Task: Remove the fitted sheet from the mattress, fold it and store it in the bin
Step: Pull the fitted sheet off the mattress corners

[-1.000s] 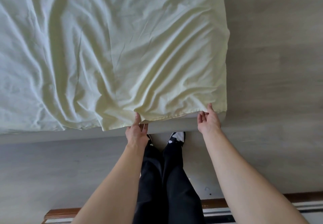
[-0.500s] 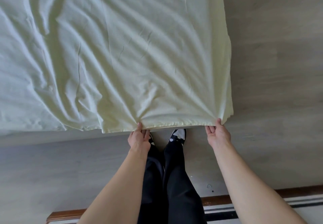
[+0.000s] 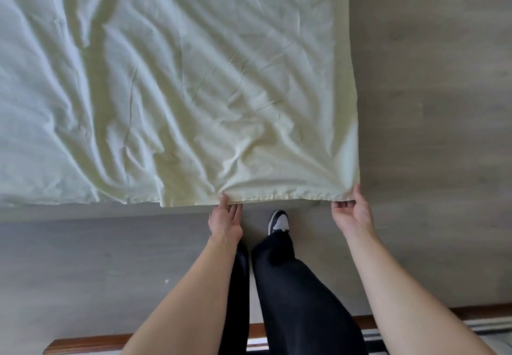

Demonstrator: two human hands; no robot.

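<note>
Grey wood-look floor [image 3: 429, 77] underfoot, pale sheet [image 3: 177, 83] spread flat across it. Left hand [image 3: 225, 223] pinches near hem at 6 o'clock of sheet — thumb on top, fingers below. Right hand [image 3: 353, 213] grips near corner at 5 o'clock, fingers curled under hem. Sheet rumpled, creases fanning from both grips — fills frame from 9 to 1 o'clock. Black trousers [image 3: 291, 299], one shoe [image 3: 278, 221] between arms. Wooden trim [image 3: 83, 345] at 7 o'clock.

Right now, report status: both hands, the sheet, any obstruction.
Left hand pinching hem of pale yellow cotton sheet. Right hand gripping its corner. Sheet spread on grey wood-look floor. Nothing in the way.
</note>
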